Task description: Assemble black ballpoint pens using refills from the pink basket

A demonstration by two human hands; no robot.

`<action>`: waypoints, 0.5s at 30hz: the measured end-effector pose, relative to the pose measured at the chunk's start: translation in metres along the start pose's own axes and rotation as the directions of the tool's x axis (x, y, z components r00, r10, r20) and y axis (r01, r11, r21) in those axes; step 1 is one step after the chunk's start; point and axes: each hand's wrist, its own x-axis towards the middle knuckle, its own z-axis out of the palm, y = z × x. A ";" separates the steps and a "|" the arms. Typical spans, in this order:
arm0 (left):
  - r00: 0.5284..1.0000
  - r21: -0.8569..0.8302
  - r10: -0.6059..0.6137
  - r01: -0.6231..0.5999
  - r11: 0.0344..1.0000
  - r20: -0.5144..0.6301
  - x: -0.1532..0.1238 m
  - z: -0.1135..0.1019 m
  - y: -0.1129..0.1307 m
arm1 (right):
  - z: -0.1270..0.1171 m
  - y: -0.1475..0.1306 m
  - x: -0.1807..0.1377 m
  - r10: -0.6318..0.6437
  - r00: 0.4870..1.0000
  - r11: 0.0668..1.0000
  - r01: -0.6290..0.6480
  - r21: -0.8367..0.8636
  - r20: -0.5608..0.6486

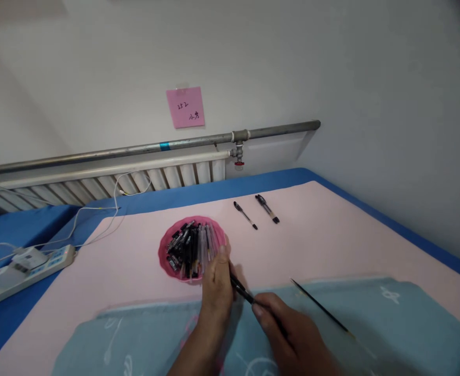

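My left hand (pixel 215 287) rests at the near rim of a pink bowl (pixel 164 257) filled with several pen parts (pixel 191 245), fingers touching a clear barrel there. A black pen piece (pixel 241 289) runs between both hands; my right hand (pixel 292 329) pinches its near end, and the far end sits under my left fingers. A thin black refill (pixel 319 305) lies on the light blue cloth (pixel 390 324) just right of my right hand. Two assembled black pens (pixel 245 215) (pixel 267 209) lie side by side on the pink sheet (pixel 332 235) beyond the bowl.
A white power strip (pixel 26 266) with a plugged adapter and white cable sits at the left on the blue bedding (pixel 18 230). A radiator (pixel 96 185) and pipes run along the wall, with a pink note (pixel 185 107) above. The bed's right edge meets the wall.
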 end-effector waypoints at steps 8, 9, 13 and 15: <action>0.998 -0.040 -0.048 0.047 0.998 -0.031 0.000 0.006 -0.004 | 0.005 0.005 -0.002 -0.043 0.995 0.995 0.035 -0.089 -0.088; 0.998 -0.050 -0.048 0.046 0.998 -0.032 0.000 0.006 -0.004 | 0.005 0.005 -0.002 -0.047 0.995 0.995 0.039 -0.088 -0.091; 0.997 -0.105 -0.069 0.065 0.992 -0.029 -0.001 0.005 -0.001 | 0.007 0.003 -0.003 -0.053 0.992 0.996 0.044 -0.083 -0.116; 0.997 -0.117 -0.066 0.061 0.991 -0.034 -0.002 0.004 0.001 | 0.008 0.004 -0.003 -0.052 0.992 0.996 0.043 -0.081 -0.117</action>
